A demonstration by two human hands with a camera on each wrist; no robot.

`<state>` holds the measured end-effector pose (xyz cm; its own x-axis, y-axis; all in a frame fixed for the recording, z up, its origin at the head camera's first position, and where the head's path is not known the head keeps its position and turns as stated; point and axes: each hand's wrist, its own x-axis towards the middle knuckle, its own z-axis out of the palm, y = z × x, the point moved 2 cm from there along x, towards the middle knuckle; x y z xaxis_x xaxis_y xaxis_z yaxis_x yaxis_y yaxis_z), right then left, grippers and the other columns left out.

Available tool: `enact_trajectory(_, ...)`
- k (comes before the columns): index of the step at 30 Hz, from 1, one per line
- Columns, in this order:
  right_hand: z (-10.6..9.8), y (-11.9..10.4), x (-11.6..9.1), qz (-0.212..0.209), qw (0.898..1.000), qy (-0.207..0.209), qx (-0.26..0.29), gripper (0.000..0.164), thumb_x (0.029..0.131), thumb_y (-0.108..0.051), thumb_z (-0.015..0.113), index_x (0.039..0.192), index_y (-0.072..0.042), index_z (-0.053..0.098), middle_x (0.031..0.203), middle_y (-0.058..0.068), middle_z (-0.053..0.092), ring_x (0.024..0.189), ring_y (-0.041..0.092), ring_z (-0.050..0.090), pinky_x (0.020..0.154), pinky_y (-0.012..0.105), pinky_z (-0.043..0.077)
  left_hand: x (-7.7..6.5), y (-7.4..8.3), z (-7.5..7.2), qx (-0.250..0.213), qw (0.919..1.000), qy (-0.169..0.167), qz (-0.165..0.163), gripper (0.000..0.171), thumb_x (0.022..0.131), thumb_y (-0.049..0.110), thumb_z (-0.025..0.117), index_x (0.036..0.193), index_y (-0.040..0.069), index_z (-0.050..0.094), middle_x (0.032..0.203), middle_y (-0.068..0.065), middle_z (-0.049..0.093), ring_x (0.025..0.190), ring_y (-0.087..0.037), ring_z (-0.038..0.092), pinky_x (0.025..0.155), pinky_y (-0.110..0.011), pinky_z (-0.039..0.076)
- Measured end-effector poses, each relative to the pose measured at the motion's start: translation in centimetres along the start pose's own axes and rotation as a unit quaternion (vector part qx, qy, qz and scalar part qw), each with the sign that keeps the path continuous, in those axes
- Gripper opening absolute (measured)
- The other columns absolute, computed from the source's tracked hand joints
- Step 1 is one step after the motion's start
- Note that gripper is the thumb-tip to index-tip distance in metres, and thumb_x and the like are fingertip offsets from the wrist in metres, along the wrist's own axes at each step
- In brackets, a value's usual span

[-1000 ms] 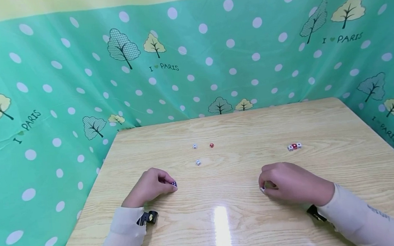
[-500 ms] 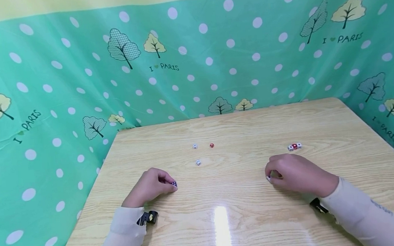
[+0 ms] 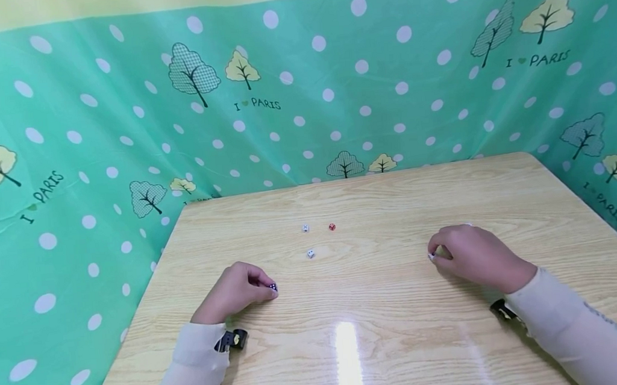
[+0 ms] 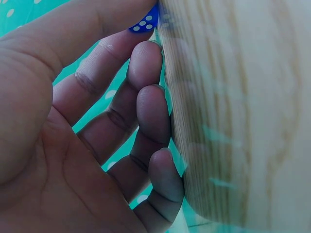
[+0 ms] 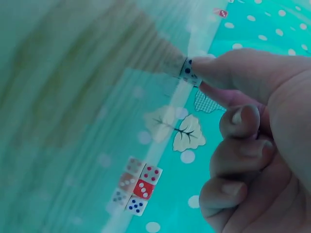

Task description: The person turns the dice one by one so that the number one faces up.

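Observation:
My left hand [image 3: 238, 291] rests at the left of the table and pinches a blue die [image 4: 145, 22] with white pips between thumb and forefinger; the other fingers curl against the wood. On the right side, my right hand [image 3: 474, 256] pinches a white die [image 5: 189, 70] with dark blue pips, low over the tabletop. A row of three dice stands near it in the right wrist view: a white die with red pips [image 5: 151, 174], a red die [image 5: 144, 189] and a white die with blue pips [image 5: 137, 206]. In the head view the hand hides most of that row.
Left of centre on the wooden table [image 3: 375, 205] lie a white die [image 3: 305, 228], a red die [image 3: 332, 227] and a nearer white die [image 3: 310, 253]. A green dotted curtain [image 3: 290, 97] hangs behind the table and along its sides.
My right hand has moved away from me and somewhat to the right with its white die, and now covers most of the dice row. The left hand stays put with the blue die.

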<state>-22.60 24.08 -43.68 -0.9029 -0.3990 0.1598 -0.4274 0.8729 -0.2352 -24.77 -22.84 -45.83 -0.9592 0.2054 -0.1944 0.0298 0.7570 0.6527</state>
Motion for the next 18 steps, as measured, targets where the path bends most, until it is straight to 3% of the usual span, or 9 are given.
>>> enact_trajectory(4,-0.1,0.8,0.2,0.025,1.000,-0.004,0.007,0.007,0.088,-0.016,0.080,0.095,-0.018,0.078,0.085,-0.008,0.071,0.062,0.006,0.048,0.061,0.030,0.046,0.0,0.0,0.0,-0.001,1.0000,-0.001,0.001,0.013,0.078,0.023,0.091,0.080,0.025,0.079,0.082,0.007,0.073,0.078,-0.017,0.062,0.070,-0.034,0.049)
enact_trajectory(11,-0.3,2.4,0.5,0.053,0.999,-0.009,0.001,0.009,0.089,-0.017,0.079,0.098,-0.017,0.079,0.085,-0.005,0.073,0.064,0.010,0.051,0.064,0.035,0.049,-0.1,0.0,-0.1,0.000,1.0000,-0.005,0.001,0.012,0.078,0.023,0.091,0.081,0.024,0.079,0.083,0.006,0.074,0.078,-0.017,0.062,0.070,-0.033,0.048)
enact_trajectory(18,-0.5,3.9,0.8,0.062,0.998,-0.003,0.002,0.009,0.091,-0.017,0.078,0.099,-0.016,0.080,0.094,0.000,0.078,0.081,0.017,0.069,0.075,0.047,0.057,0.0,-0.1,-0.1,0.000,1.0000,-0.002,0.001,0.013,0.078,0.023,0.091,0.081,0.025,0.079,0.083,0.007,0.074,0.078,-0.017,0.062,0.070,-0.033,0.049)
